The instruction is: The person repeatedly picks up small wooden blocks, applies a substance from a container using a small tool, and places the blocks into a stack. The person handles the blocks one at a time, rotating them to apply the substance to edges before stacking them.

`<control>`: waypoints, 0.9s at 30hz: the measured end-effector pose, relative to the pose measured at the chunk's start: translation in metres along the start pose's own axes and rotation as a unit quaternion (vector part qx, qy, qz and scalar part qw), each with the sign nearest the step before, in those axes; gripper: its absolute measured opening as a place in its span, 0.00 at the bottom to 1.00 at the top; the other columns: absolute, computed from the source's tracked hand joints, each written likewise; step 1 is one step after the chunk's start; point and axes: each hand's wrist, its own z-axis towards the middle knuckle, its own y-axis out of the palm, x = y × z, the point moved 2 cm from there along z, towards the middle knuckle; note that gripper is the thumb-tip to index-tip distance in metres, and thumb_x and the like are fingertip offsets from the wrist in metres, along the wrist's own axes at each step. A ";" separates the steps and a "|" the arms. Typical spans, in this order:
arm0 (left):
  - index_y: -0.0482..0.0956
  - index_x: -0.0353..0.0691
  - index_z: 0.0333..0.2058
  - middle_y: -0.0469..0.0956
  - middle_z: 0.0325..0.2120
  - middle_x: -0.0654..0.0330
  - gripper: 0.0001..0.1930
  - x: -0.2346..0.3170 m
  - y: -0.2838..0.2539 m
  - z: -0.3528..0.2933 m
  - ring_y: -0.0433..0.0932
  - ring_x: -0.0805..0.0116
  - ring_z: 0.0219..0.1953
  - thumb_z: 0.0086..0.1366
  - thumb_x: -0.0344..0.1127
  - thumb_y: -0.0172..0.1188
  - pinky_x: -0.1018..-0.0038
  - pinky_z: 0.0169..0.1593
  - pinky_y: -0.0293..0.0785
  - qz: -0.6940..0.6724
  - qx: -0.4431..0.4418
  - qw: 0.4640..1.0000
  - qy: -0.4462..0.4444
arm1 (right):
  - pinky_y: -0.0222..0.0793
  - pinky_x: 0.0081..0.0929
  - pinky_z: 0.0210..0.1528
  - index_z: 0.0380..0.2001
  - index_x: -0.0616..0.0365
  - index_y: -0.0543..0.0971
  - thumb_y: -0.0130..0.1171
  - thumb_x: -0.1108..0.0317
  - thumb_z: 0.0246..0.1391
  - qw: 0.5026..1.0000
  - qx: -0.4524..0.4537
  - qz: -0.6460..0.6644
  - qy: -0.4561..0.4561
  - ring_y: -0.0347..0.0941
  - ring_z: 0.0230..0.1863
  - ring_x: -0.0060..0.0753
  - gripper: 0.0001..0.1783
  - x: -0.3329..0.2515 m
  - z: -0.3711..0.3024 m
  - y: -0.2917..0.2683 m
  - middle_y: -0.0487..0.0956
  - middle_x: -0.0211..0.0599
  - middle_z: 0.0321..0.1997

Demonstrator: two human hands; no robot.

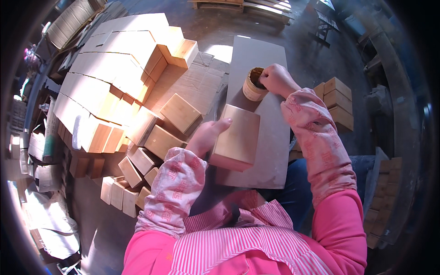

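Note:
My left hand (208,137) grips a light wooden box (236,135) by its left side, the thumb lying on its upper face. The box is held over the near part of a pale board (270,146). Farther off on that board stands a round tub (255,86) with a dark inside and brownish smears at its rim. At the tub's right edge is my right hand (278,79), its fingers closed and reaching into the opening. What those fingers hold, if anything, is hidden.
Wooden boxes (117,68) are stacked in rows at the left, with loose ones (181,112) piled nearer me. More boxes (338,103) stand right of the board, and others (385,201) at the lower right. Pallets (243,5) lie on the floor at the back.

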 end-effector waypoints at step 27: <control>0.75 0.25 0.55 0.82 0.46 0.52 0.28 0.001 0.005 0.006 0.81 0.67 0.46 0.68 0.46 0.61 0.68 0.53 0.76 0.041 0.015 0.998 0.048 | 0.69 0.22 0.32 0.46 0.59 0.84 0.60 0.77 0.64 0.955 0.121 0.232 -0.139 0.73 0.29 0.25 0.10 -0.010 -0.172 0.019 0.79 0.37 0.34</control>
